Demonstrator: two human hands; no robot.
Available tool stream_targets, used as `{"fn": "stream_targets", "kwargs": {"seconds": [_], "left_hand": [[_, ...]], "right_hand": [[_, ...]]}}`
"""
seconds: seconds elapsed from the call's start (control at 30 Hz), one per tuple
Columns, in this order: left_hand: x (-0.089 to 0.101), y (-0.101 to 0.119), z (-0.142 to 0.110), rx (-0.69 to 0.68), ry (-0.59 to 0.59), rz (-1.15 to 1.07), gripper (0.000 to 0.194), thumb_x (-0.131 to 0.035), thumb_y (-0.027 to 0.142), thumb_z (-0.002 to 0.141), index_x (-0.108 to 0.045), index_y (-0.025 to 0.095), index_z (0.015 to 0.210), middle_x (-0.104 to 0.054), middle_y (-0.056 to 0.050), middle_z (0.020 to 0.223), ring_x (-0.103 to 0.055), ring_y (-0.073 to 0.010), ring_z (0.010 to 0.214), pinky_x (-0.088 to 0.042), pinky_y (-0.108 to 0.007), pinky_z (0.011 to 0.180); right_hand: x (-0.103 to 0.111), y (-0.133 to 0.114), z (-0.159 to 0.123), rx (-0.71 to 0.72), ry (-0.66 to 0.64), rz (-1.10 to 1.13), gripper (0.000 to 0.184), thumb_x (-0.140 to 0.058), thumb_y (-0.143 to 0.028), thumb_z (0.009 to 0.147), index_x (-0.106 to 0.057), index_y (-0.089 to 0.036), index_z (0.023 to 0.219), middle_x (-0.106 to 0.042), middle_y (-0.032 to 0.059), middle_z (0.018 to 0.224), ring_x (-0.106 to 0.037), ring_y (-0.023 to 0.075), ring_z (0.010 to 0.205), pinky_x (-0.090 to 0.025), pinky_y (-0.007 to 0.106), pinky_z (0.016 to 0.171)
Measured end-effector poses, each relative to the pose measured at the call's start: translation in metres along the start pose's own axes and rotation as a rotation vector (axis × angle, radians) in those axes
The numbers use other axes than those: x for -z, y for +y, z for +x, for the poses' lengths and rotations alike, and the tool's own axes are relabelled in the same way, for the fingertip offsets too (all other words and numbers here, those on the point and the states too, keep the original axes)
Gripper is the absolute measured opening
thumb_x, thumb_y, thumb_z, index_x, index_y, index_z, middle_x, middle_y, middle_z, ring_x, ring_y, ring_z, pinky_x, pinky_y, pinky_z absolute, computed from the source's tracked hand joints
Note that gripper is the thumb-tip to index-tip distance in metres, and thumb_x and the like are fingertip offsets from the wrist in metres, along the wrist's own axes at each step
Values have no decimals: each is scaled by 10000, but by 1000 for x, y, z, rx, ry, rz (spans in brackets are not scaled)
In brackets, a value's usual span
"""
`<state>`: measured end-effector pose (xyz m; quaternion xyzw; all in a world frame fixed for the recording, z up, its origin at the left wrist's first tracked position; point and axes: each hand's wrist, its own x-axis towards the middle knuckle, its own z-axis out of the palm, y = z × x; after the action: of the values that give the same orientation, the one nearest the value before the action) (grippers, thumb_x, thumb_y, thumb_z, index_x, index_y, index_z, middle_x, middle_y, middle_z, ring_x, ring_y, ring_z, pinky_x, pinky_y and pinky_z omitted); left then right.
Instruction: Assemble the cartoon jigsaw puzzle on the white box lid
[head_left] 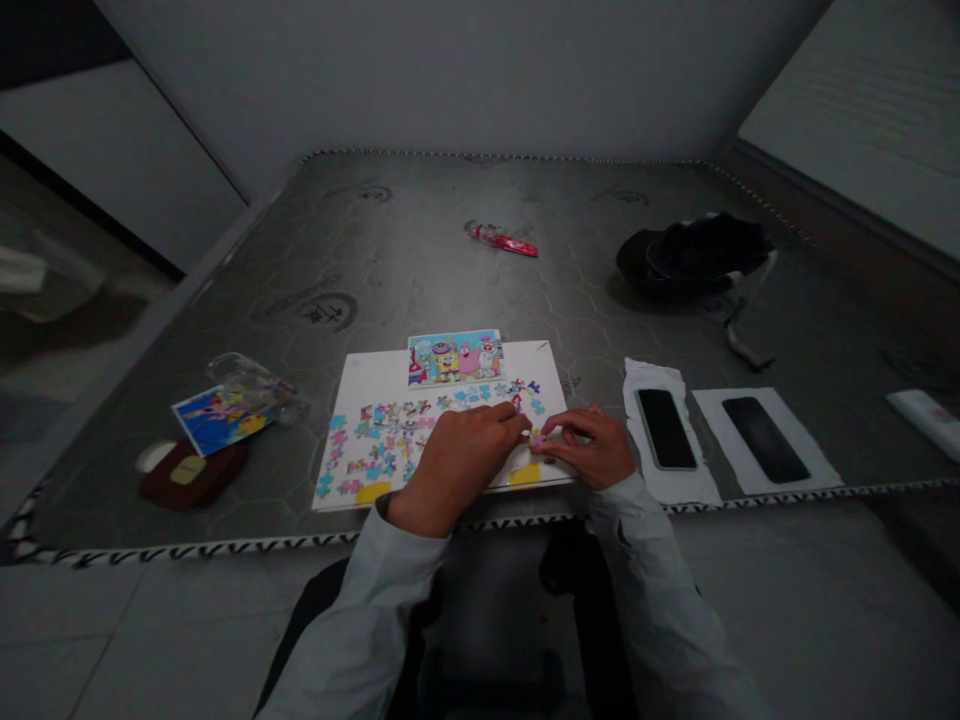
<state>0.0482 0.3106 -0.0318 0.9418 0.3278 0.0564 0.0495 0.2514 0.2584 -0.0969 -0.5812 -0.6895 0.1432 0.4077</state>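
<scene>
Pale sleeves [360, 640], right fingers [561, 425] clamped on pink jigsaw piece [537, 440], left fingers [510, 425] beside, cartoon card [455, 358] (SpongeBob)

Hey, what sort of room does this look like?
Probably a bedroom. The jigsaw puzzle pieces lie on a white board, which sits on what looks like a bare mattress with a piped edge, and a tiled floor shows below it.

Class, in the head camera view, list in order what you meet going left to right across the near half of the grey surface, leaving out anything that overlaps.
dark red pouch → white sheet of jigsaw pieces → smartphone → black phone → white packet
</scene>
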Motion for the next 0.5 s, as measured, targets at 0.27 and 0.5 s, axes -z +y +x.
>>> {"fn": "stream_targets", "kwargs": {"seconds": [0.27, 0.5], "left_hand": [[1, 3, 1, -4, -9, -7, 196, -539, 253, 971, -692, 219, 1090, -719, -26, 1014, -700, -187, 805, -431, -270, 560], [0, 3, 0, -7, -8, -9, 201, -522, 265, 981, -683, 210, 1089, -710, -39, 1009, -691, -176, 795, -438, -258, 569]], "right_hand": [[1, -1, 0, -2, 16, 2, 317, -734, -553, 810, -742, -237, 788, -601, -46, 551, -483, 106, 516, -346, 314, 664], [1, -1, 0, -10, 10, -10, 320, -720, -559, 820, -745, -241, 784, -610, -41, 563, -481, 108, 519, -343, 317, 664]]}}
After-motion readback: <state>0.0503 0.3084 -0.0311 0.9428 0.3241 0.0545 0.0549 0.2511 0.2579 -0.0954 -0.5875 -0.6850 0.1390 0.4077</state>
